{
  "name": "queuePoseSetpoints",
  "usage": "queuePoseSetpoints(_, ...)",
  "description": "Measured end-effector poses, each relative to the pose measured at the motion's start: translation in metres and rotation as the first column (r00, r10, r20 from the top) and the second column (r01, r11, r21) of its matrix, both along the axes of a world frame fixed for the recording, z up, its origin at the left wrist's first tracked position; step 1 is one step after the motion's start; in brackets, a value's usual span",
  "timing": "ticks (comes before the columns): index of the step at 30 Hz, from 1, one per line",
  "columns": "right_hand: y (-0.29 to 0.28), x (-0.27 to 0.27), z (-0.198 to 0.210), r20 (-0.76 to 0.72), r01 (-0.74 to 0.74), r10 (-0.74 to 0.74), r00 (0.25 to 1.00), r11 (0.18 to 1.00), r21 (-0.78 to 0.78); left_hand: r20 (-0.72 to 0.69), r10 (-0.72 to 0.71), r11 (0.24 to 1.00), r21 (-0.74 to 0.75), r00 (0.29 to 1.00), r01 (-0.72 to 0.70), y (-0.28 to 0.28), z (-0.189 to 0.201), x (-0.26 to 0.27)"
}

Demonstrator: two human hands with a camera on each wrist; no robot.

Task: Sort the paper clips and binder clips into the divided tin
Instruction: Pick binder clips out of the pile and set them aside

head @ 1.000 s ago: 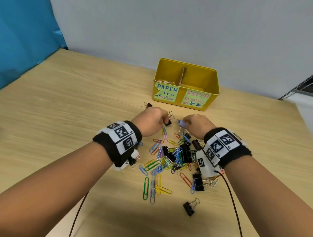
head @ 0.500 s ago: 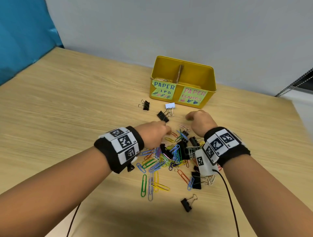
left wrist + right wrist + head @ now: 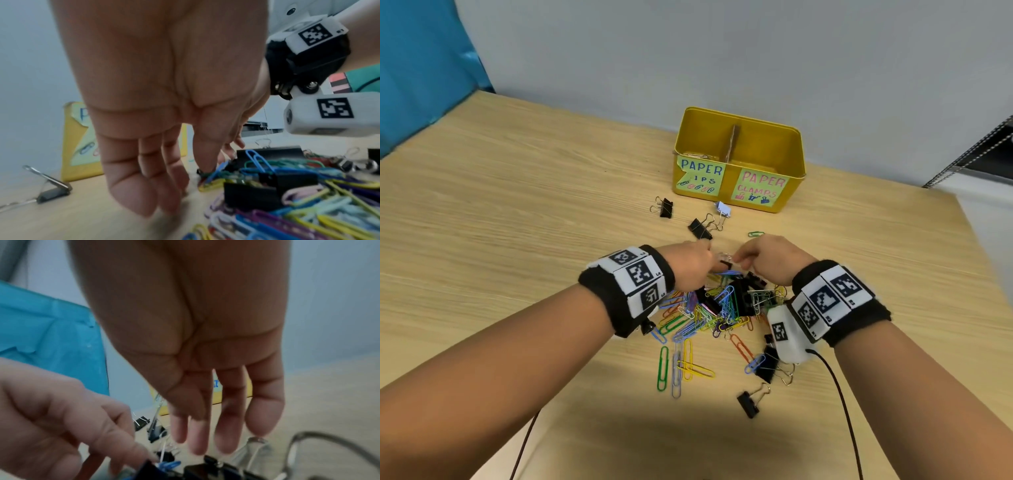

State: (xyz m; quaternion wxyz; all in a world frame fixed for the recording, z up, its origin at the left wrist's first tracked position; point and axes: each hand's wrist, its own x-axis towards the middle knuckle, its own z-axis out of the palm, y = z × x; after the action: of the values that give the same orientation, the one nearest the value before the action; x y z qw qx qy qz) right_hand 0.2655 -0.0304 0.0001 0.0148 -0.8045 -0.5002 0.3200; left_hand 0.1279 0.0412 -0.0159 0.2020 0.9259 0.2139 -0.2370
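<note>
The yellow divided tin (image 3: pixel 789 144) stands at the back, its left half labelled for paper clips and its right half for paper clamps. A mixed pile of coloured paper clips and black binder clips (image 3: pixel 722 308) lies between my wrists. My left hand (image 3: pixel 705 255) and right hand (image 3: pixel 739 262) meet at the pile's far edge, over a small binder clip (image 3: pixel 725 261). The left wrist view shows my left hand (image 3: pixel 174 186) with loose fingers hanging, one tip touching the pile (image 3: pixel 287 194). My right hand (image 3: pixel 216 434) hangs with straight fingers and holds nothing.
Between the pile and the tin lie two black binder clips (image 3: pixel 665 207) (image 3: pixel 700 229), a white one (image 3: pixel 723 208) and a green paper clip (image 3: pixel 755 234). Another black binder clip (image 3: pixel 748 404) lies near me. A black cable (image 3: pixel 839 394) trails from my right wrist.
A second ago each hand was at a binder clip nearer the tin. Those clips now lie on the table, and both hands have drawn back to the pile's far edge.
</note>
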Motion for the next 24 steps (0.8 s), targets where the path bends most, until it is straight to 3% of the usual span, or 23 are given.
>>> queuePoseSetpoints(4, 0.0, 0.0, 0.001, -0.019, 0.019, -0.016, 1.0, 0.987, 0.161, 0.121, 0.126, 0.992, 0.01, 0.985, -0.128, 0.007, 0.001, -0.018)
queuePoseSetpoints(6, 0.002, -0.006, 0.0, -0.054, -0.093, 0.1, 0.994, 0.989, 0.115, 0.163, 0.153, 0.988, 0.001, 0.975, -0.156, 0.006, -0.004, -0.023)
queuePoseSetpoints(9, 0.007, -0.013, -0.006, -0.02, -0.228, 0.228, 0.973, 0.973, -0.013, 0.112, 0.071, 0.997, -0.036, 0.991, -0.067, 0.001, -0.012, -0.025)
queuePoseSetpoints(11, 0.008, -0.007, -0.009, 0.098, -0.176, 0.173, 0.98, 0.984, 0.024, 0.059, 0.016, 0.999, -0.039, 0.998, -0.014, 0.001, -0.017, -0.03)
queuePoseSetpoints(14, 0.004, 0.007, -0.005, 0.145, -0.051, 0.032, 0.989, 0.991, 0.127, 0.028, 0.017, 1.0, -0.02, 0.999, -0.016, 0.001, -0.017, -0.037)
queuePoseSetpoints(19, -0.005, 0.002, -0.002, -0.005, -0.103, 0.103, 0.995, 0.994, -0.022, -0.029, -0.061, 0.989, 0.132, 0.998, 0.064, -0.008, -0.003, -0.017)
queuePoseSetpoints(22, -0.007, 0.003, -0.007, 0.106, -0.102, 0.102, 0.989, 0.995, -0.003, -0.042, -0.07, 0.988, 0.138, 0.997, 0.075, -0.012, 0.002, 0.003)
queuePoseSetpoints(24, -0.01, 0.011, -0.008, 0.168, -0.059, 0.045, 0.985, 0.995, 0.078, 0.024, -0.035, 0.993, 0.11, 0.999, 0.032, -0.01, 0.003, 0.011)
